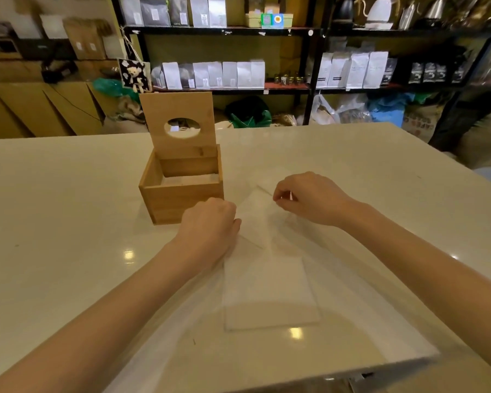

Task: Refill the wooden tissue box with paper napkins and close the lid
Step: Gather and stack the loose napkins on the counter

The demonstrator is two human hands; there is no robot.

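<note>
The wooden tissue box point(182, 198) stands on the pale table point(54, 208), left of centre. Its lid point(179, 126), with an oval hole, is swung up and upright at the back. A thin layer of white napkins shows deep inside. A white paper napkin point(257, 217) lies just right of the box. My left hand point(210, 225) pinches its near left edge and my right hand point(306, 198) pinches its far right corner. A flat stack of white napkins point(270, 293) in clear wrap lies nearer me, between my forearms.
Black shelving point(224, 31) with white and dark bags stands behind the table. Cardboard boxes point(40, 109) are stacked at the back left. Green and blue plastic bags sit on the floor under the shelves. The table's near edge runs at the bottom right.
</note>
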